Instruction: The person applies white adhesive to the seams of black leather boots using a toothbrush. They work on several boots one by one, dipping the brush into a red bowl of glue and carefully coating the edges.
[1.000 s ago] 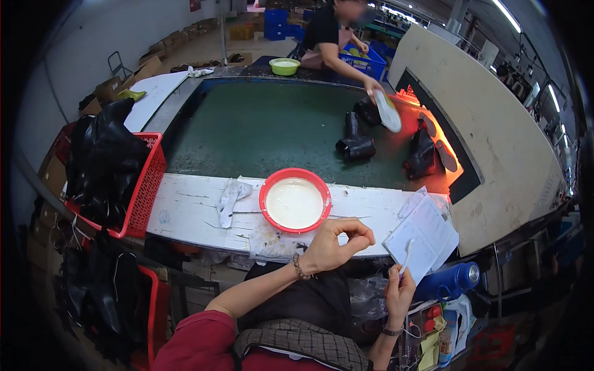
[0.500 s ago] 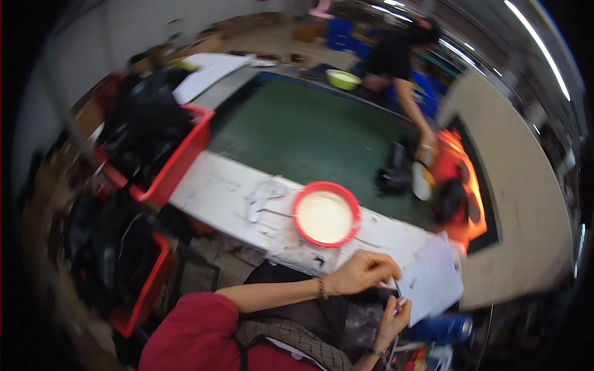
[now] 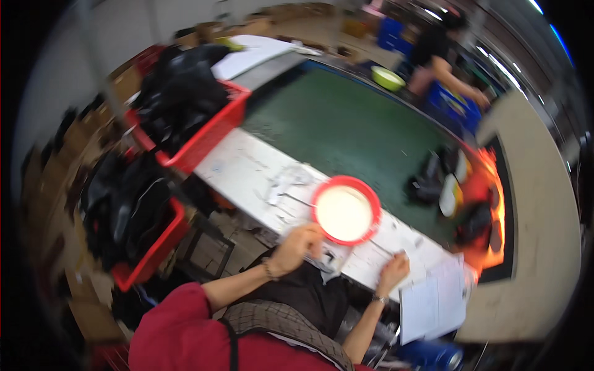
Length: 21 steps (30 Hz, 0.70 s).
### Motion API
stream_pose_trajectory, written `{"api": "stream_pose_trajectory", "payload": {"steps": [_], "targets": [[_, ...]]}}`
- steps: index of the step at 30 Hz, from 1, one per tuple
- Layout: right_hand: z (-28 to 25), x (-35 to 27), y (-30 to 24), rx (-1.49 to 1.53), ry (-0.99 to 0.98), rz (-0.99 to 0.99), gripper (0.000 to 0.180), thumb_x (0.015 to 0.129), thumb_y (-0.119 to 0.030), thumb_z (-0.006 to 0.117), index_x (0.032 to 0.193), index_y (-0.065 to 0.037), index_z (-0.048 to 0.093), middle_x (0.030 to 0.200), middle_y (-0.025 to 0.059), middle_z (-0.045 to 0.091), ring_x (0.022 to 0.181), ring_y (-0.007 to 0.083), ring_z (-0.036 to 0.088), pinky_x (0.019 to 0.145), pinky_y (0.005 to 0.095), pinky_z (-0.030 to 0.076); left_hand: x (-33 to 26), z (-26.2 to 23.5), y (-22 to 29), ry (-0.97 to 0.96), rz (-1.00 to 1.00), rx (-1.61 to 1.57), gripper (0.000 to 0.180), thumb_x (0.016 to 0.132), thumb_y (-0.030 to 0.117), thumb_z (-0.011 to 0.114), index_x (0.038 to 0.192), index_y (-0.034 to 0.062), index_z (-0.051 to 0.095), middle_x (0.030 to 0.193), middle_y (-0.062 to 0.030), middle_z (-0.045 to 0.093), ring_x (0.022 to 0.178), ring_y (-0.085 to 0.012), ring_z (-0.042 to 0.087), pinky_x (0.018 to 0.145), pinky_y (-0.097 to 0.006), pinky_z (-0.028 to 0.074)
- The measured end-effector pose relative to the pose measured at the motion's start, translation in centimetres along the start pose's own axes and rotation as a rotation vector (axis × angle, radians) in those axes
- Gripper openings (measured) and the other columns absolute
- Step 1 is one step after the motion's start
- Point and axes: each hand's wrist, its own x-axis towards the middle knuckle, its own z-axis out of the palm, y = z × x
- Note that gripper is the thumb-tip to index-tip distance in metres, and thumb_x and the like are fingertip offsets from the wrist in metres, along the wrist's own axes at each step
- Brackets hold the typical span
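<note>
Hands sit empty-looking at the red-rimmed bowl (image 3: 345, 210): your left hand (image 3: 297, 247) curled just below-left, right hand (image 3: 394, 270) below-right on the paper sheets (image 3: 433, 303), grips unclear.

A footwear workshop: black boots (image 3: 427, 182) ride the green conveyor belt (image 3: 346, 123), with red crates (image 3: 207, 139) of black uppers beside that belt.

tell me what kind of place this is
Probably a footwear factory line: a long green conveyor belt carries dark boots, red plastic crates hold black material, and another worker stands farther along.
</note>
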Motion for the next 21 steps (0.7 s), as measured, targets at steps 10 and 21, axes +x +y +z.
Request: {"api": "stream_pose_trajectory", "payload": {"steps": [10,21], "targets": [[0.0,-1.1,-4.2,0.188,-0.036,0.139,0.029,0.105,-0.017,0.061,0.079,-0.006,0.055,0.057,-0.0079,0.042,0.049,0.0001,0.034,0.043,0.0243,0.024,5.1,-17.0,-7.0,0.664,0.06,0.699,0.044,0.109,0.029,0.049,0.075,0.0016,0.054,0.062,-0.0022,0.054,0.054,-0.0098,0.049,0.05,-0.03,0.038],[0.3,-1.5,-2.9,0.138,-0.01,0.132,0.021,0.102,-0.016,0.065,0.087,-0.002,0.062,0.058,-0.006,0.043,0.054,0.002,0.034,0.047,0.0272,0.024,5.9,-15.9,-12.3,0.964,0.147,1.333,0.009,0.095,0.023,0.067,0.092,0.0144,0.068,0.069,-0.0061,0.058,0.065,-0.0272,0.059,0.058,-0.042,0.044]]}}
